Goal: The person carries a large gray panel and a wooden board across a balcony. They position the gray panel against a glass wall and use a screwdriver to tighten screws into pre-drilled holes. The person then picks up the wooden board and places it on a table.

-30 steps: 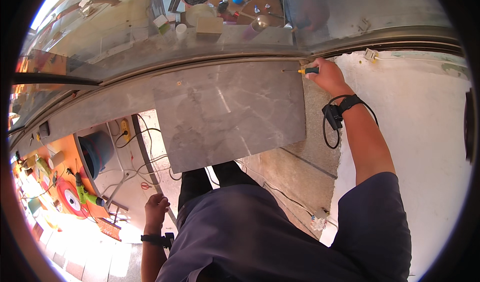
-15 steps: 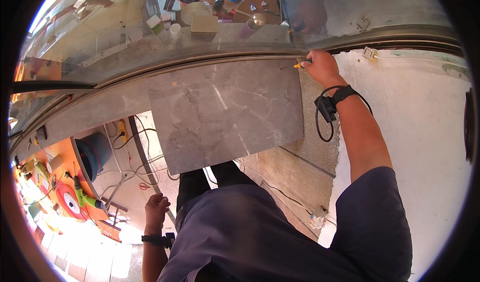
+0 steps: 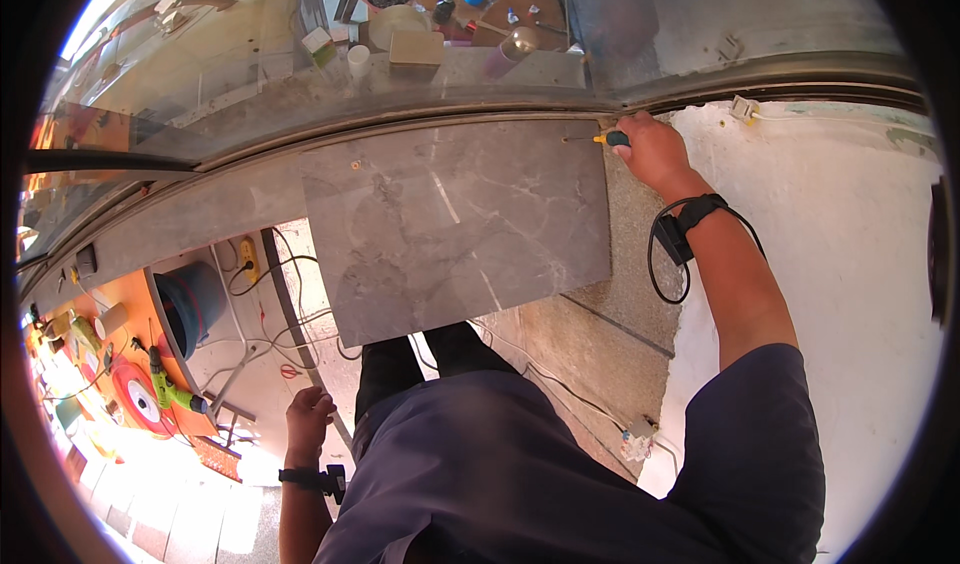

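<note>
My right hand [image 3: 655, 151] grips a screwdriver [image 3: 615, 138] with a dark green and yellow handle. Its thin shaft points left, and the tip meets a small spot near the far right corner of a grey marbled panel [image 3: 400, 254]. Another small brass-coloured spot [image 3: 355, 165] shows near the panel's far left corner. My left hand [image 3: 309, 420] hangs low, off the panel's near left side, with its fingers curled together; whatever they may hold is hidden.
Behind the panel runs a window frame [image 3: 420, 119] with glass. A white wall [image 3: 810, 294] stands right. At left, an orange table [image 3: 125, 292] bears a green drill [image 3: 165, 384] beside a dark bucket [image 3: 195, 304]. Cables, a yellow power strip [image 3: 249, 260] and red scissors [image 3: 290, 371] lie below.
My right hand has shifted slightly right and nearer to me, showing more of the screwdriver's handle. The tip keeps to the same corner spot. My left hand stays about where it was.
</note>
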The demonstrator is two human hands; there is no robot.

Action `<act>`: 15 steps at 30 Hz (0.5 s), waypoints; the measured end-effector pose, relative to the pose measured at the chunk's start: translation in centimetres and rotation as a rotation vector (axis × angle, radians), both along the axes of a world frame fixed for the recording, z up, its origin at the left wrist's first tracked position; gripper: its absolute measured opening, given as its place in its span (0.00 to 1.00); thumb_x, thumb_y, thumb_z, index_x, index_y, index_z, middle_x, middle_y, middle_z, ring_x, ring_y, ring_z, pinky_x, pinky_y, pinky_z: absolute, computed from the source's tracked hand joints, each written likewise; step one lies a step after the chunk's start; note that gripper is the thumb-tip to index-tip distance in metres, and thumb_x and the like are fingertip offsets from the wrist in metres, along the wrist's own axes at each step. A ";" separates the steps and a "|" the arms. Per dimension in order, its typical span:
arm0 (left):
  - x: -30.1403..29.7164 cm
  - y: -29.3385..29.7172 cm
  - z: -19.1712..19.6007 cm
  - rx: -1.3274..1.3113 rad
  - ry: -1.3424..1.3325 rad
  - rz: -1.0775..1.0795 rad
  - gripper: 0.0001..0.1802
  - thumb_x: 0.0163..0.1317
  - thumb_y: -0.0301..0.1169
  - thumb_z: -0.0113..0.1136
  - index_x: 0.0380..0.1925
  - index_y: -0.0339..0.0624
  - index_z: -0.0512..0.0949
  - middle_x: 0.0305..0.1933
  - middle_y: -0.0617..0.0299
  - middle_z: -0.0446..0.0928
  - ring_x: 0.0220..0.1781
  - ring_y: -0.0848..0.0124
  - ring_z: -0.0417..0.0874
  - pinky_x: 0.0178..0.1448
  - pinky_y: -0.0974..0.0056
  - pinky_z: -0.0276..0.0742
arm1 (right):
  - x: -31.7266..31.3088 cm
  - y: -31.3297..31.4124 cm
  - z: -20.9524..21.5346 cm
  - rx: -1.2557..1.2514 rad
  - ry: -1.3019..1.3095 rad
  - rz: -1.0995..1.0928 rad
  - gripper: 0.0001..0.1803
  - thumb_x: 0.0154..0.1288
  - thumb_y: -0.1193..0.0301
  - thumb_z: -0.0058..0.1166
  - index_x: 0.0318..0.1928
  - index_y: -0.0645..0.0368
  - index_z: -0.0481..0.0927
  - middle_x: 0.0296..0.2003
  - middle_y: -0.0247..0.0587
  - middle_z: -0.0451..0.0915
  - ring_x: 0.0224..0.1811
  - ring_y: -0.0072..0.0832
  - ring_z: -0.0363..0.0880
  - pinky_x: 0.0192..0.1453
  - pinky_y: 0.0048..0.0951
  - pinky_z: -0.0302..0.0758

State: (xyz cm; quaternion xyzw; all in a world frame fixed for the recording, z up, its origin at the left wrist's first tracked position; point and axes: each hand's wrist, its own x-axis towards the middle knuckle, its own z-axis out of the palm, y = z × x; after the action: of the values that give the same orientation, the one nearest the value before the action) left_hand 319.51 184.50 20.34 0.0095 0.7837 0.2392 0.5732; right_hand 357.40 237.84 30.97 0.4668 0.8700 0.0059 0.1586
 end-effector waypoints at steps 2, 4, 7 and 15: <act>0.4 0.6 0.1 0.001 -0.015 0.019 0.19 0.61 0.27 0.60 0.51 0.31 0.74 0.42 0.54 0.81 0.38 0.69 0.84 0.37 0.68 0.79 | -0.2 0.0 0.1 0.002 -0.026 -0.045 0.15 0.55 0.66 0.65 0.42 0.55 0.79 0.40 0.45 0.79 0.45 0.44 0.80 0.45 0.43 0.77; 0.6 1.0 0.1 0.005 -0.014 0.017 0.19 0.61 0.27 0.60 0.52 0.30 0.74 0.43 0.54 0.81 0.38 0.69 0.84 0.37 0.68 0.79 | -0.4 0.5 0.0 -0.009 0.008 -0.060 0.15 0.55 0.65 0.65 0.42 0.56 0.79 0.40 0.45 0.80 0.44 0.44 0.80 0.45 0.43 0.77; 0.8 1.1 -0.4 0.011 -0.029 0.023 0.20 0.61 0.27 0.60 0.52 0.29 0.73 0.43 0.53 0.80 0.38 0.69 0.85 0.37 0.68 0.79 | 0.1 0.8 -0.5 -0.024 0.042 -0.128 0.16 0.55 0.63 0.66 0.41 0.56 0.79 0.38 0.46 0.81 0.43 0.45 0.81 0.44 0.43 0.76; 1.0 1.3 -0.5 0.023 -0.013 0.013 0.20 0.62 0.27 0.59 0.52 0.28 0.73 0.43 0.53 0.80 0.37 0.69 0.84 0.36 0.68 0.79 | 0.4 1.3 -1.4 -0.054 0.105 -0.350 0.17 0.53 0.60 0.67 0.38 0.58 0.80 0.34 0.47 0.83 0.41 0.45 0.81 0.44 0.43 0.76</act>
State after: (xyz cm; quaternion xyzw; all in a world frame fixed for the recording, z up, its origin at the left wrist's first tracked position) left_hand 320.54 185.76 19.84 0.0094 0.7771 0.2521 0.5766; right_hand 357.85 239.09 29.59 0.6064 0.7823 -0.0697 0.1239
